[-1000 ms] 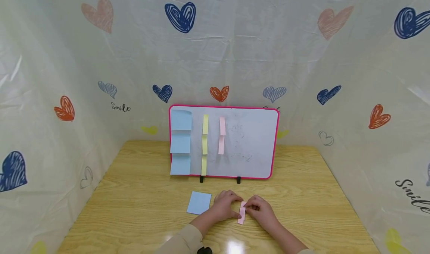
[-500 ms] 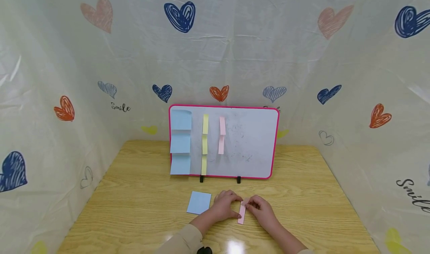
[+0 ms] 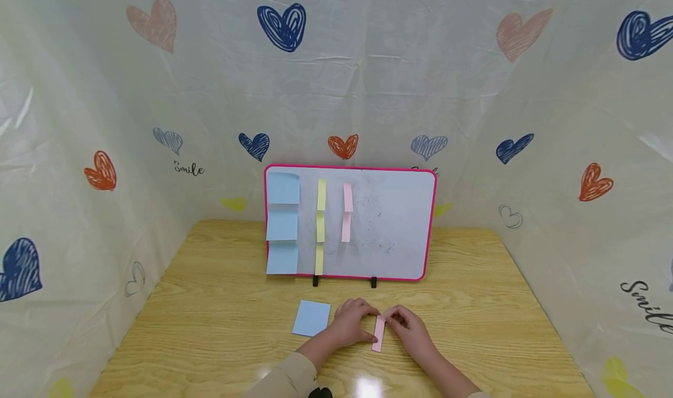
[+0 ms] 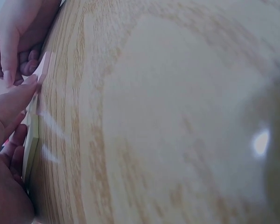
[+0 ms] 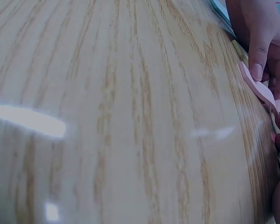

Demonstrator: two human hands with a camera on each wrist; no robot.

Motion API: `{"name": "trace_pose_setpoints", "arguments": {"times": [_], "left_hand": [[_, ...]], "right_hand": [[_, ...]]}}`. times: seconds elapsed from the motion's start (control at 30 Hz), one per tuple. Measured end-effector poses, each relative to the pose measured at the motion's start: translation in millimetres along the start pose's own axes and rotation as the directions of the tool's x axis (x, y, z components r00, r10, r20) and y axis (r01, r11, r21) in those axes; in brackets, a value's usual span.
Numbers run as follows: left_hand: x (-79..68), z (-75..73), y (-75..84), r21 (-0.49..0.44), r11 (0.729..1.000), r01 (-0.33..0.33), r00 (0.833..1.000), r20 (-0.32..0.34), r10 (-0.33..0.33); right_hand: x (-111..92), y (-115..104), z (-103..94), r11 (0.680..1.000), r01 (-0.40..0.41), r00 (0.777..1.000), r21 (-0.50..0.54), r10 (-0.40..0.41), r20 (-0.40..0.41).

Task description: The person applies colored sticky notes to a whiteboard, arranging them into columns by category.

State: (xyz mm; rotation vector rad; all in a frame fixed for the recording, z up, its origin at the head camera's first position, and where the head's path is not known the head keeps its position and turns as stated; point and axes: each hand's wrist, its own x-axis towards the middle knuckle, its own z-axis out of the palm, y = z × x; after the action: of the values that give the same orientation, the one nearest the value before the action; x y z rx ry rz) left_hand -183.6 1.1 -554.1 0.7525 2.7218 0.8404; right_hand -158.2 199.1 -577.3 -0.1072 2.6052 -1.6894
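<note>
On the table lies a narrow pink sticky note pad, which my left hand holds with the thumb near its lower end and a finger at its upper end. My right hand pinches the top pink sticky note, which bends up and away from the pad toward the right. The right wrist view shows the pad's edge beside the left thumb. In the left wrist view a yellow sticky note pad sits by the left fingers; the left hand hides it in the head view.
Left of the hands lies a square blue sticky note pad. Behind stands a pink-framed whiteboard on black feet. It bears columns of blue notes, yellow strips and two pink strips. A heart-print curtain surrounds the table.
The top pink note has lifted from the pad and its upper end now bends further up and right with the right fingers. The left hand has stayed in place.
</note>
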Motion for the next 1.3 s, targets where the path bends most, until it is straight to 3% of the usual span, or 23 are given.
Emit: {"name": "trace_pose_setpoints", "arguments": {"times": [0.33,0.97,1.13,1.3], "left_hand": [[1.3,2.4,-2.7,-0.011,1.0,0.011,1.0,0.004,-0.011],[0.9,4.1,-3.2,-0.017,1.0,0.019,1.0,-0.012,-0.019],[3.2,0.3,-5.1,-0.153,0.987,0.04,0.999,-0.017,-0.044],[6.7,-10.3,-2.7,-0.33,0.944,0.024,0.999,-0.021,-0.033]], "right_hand": [[1.0,3.2,0.2,1.0,-0.001,1.0,0.014,0.001,-0.004],[-1.3,-0.6,1.1,0.982,0.067,0.998,0.174,-0.068,0.0],[0.9,0.0,1.5,0.989,0.053,0.998,0.141,-0.047,-0.051],[3.5,-8.9,-1.1,0.987,0.027,0.998,0.16,-0.018,-0.057]]}}
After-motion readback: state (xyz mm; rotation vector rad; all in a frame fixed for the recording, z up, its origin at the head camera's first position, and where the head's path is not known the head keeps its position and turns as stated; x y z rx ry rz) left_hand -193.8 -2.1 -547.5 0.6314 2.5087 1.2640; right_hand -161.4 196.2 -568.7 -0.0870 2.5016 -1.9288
